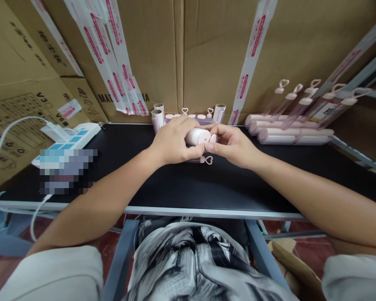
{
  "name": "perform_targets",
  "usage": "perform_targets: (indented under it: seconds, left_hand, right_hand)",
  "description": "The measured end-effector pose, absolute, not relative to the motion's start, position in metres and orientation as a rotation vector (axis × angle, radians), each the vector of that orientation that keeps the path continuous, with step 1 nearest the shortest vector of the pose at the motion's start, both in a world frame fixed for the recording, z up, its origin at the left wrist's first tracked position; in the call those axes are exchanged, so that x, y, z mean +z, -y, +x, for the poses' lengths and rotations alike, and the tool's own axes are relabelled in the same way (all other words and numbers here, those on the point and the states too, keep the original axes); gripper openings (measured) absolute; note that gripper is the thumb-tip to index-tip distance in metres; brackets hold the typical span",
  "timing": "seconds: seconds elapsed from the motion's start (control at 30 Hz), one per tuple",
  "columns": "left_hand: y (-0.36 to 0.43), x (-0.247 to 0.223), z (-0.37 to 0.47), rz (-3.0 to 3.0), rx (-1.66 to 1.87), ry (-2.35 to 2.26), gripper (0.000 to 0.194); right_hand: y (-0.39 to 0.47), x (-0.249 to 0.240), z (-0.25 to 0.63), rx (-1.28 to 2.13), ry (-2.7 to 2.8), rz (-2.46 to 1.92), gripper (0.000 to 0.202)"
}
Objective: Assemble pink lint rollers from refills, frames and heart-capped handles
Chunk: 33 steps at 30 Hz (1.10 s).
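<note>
My left hand (175, 140) is wrapped round a pale pink and white cylinder (196, 136), whose round end faces right. Against that end, my right hand (228, 144) pinches a small pink round cap (213, 139) between thumb and fingers. Whether the cap touches the cylinder I cannot tell. Just below the hands, a clear tube with a pink heart-shaped loop (208, 160) lies on the black table, partly covered by my left hand. Behind the hands stand several open tubes (157, 119) and small pink caps, partly hidden.
On the right, pink cylinders (296, 137) lie stacked, with heart-loop tubes (307, 100) leaning on them. A white power strip (69, 142) with cables sits at the left, beside a blurred-out item (67, 171). Tall cardboard (213, 54) walls the back of the black table (188, 192).
</note>
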<state>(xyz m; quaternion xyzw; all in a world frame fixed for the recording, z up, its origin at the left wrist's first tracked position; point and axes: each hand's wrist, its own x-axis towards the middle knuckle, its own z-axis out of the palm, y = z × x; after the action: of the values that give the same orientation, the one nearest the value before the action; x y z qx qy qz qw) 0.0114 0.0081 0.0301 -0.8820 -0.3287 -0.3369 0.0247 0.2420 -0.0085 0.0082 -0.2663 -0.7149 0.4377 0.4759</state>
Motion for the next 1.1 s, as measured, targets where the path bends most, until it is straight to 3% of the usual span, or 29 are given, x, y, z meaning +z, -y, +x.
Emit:
perform_targets:
  seconds: [0.43,0.7,1.1]
  left_hand:
    - [-0.013,0.020,0.015,-2.530,-0.846,0.816,0.052]
    - [-0.015,0.017,0.016,-2.482,-0.888,0.793,0.059]
    - [-0.010,0.028,0.011,-2.516,-0.782,0.720,0.075]
  right_hand:
    - [0.003,-0.001,0.244,0.910,1.759,-0.683,0.051]
    - [-0.001,-0.003,0.256,0.506,1.885,-0.669,0.048]
    - [0.005,0.005,0.258,0.288,1.914,-0.716,0.045]
